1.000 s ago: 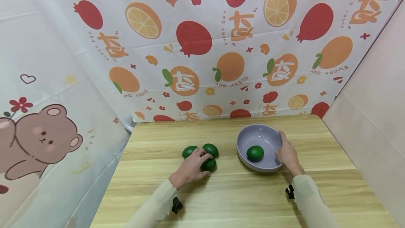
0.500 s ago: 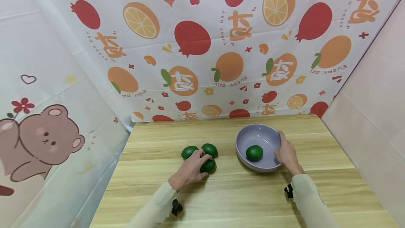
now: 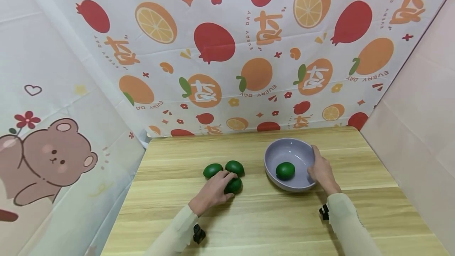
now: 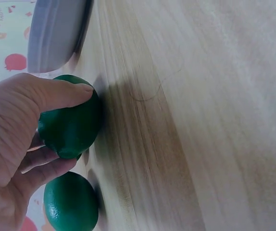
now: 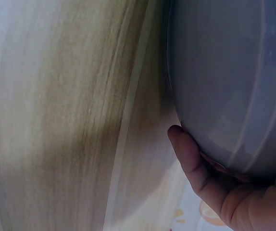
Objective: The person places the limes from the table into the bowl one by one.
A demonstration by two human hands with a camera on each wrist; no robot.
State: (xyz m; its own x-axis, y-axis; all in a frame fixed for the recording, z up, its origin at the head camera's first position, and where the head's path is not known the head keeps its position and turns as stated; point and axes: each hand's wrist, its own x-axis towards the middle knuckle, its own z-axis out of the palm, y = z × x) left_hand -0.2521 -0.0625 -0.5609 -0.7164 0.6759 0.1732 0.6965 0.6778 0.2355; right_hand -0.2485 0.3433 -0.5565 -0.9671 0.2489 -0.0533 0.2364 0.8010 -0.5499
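My left hand (image 3: 212, 192) holds a glossy dark green oval fruit (image 3: 233, 186) on the wooden table. In the left wrist view, the thumb lies across the top of this fruit (image 4: 73, 122) and the fingers curl under its far side. Two more green oval fruits (image 3: 213, 170) (image 3: 235, 168) lie just beyond that hand. To the right stands a lilac bowl (image 3: 302, 157) with one green fruit (image 3: 285, 171) inside. My right hand (image 3: 322, 173) grips the bowl's right side, thumb over the rim and fingers outside against the wall (image 5: 219, 82).
The light wood table (image 3: 270, 224) ends at a fruit-print cloth backdrop (image 3: 227, 102). Cloth walls stand at the left (image 3: 103, 169) and right (image 3: 416, 129). A small black device (image 3: 198, 234) sits at the left wrist, and another black device (image 3: 324, 211) at the right.
My left fingers have settled slightly lower around the near fruit. The right hand, the bowl and the other fruits keep their places; the whole head view has shifted a little.
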